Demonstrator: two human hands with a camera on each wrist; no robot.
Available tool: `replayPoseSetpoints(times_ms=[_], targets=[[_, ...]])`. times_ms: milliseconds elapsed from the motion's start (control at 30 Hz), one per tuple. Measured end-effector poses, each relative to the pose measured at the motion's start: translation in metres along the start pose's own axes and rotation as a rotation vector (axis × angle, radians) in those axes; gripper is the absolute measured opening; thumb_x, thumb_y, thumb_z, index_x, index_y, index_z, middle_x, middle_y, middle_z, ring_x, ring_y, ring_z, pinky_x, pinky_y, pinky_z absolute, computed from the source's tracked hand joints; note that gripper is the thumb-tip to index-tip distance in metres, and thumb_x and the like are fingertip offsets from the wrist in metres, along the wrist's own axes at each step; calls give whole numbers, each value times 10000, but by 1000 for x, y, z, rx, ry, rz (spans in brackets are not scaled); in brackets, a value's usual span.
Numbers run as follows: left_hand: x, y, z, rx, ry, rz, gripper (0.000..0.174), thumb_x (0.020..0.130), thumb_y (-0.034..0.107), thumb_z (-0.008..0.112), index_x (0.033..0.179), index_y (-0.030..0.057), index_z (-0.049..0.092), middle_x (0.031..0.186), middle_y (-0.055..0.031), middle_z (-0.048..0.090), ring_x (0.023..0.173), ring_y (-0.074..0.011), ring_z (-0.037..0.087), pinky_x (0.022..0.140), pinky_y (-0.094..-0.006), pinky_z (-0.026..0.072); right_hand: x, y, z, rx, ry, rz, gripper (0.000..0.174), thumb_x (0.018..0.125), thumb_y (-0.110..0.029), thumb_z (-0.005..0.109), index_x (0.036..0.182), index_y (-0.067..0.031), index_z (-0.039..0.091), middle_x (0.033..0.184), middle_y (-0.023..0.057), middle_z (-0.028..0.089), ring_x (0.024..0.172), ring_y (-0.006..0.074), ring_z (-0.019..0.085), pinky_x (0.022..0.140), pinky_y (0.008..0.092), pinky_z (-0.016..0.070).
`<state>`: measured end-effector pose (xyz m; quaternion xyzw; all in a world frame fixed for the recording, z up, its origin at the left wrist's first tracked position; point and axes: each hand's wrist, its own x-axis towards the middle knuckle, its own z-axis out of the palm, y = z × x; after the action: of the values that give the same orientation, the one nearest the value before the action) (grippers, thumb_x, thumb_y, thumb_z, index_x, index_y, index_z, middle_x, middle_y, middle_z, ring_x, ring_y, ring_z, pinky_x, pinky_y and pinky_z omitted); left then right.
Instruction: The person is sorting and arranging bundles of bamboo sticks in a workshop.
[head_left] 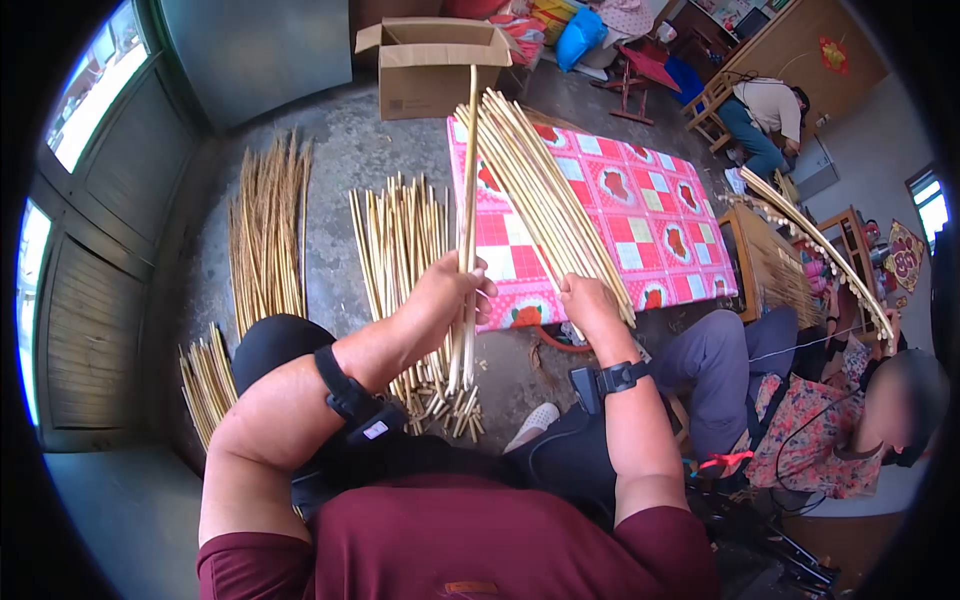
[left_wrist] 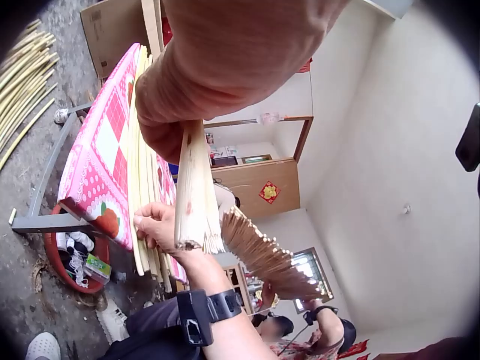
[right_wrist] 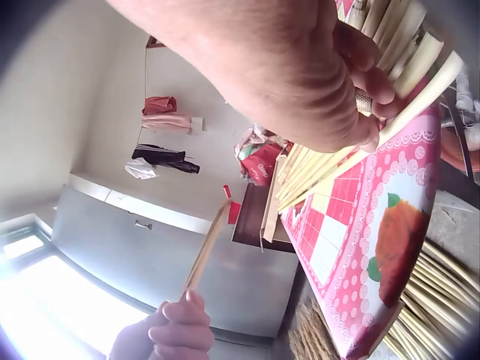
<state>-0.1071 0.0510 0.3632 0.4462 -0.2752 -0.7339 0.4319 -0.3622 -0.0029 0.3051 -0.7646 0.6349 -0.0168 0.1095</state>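
My left hand [head_left: 437, 297] grips a few pale peeled stalks [head_left: 469, 190] and holds them upright, left of the table's edge. Their cut lower ends [left_wrist: 193, 238] show close up in the left wrist view. A fanned pile of similar stalks [head_left: 540, 185] lies on a low table with a pink checked cloth [head_left: 655, 215]. At the near end of that pile, my right hand [head_left: 592, 303] pinches a stalk [right_wrist: 424, 101] between thumb and fingers. A ring [right_wrist: 364, 102] is on one of its fingers.
On the floor to the left lie bundles of brushy stalks [head_left: 268, 235] and bare stalks [head_left: 400, 230], with short cut-offs [head_left: 450, 412] by my feet. A cardboard box [head_left: 430, 85] stands behind the table. At right sits a person in a floral shirt [head_left: 815, 425]; another person bends over farther back.
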Motion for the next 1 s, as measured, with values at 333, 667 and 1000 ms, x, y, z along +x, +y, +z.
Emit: replayPoseSetpoints(times_ms=[333, 667, 1000], targets=[[10, 11, 1, -206, 85, 113, 114, 958, 89, 367, 1055, 32, 389, 827, -115, 569, 654, -191, 565, 589, -327, 503, 11, -26, -2, -88, -132, 57, 210, 801, -124, 502, 908, -12, 643, 925, 222, 655, 893, 377, 637, 791, 451, 499], [18, 9, -1, -221, 64, 162, 92, 958, 63, 400, 1024, 21, 450, 997, -157, 586, 905, -256, 614, 794, -389, 536, -4, -41, -35, 1295, -568, -187, 148, 913, -177, 552, 922, -30, 569, 717, 3, 588, 521, 10, 433, 475, 147, 340], [16, -3, 10, -35, -93, 14, 164, 966, 129, 435, 1089, 58, 516, 994, -136, 618, 902, -248, 630, 759, -399, 542, -12, -49, -32, 1423, -507, -229, 141, 924, -154, 543, 947, -16, 561, 721, 17, 609, 522, 17, 452, 472, 144, 347]])
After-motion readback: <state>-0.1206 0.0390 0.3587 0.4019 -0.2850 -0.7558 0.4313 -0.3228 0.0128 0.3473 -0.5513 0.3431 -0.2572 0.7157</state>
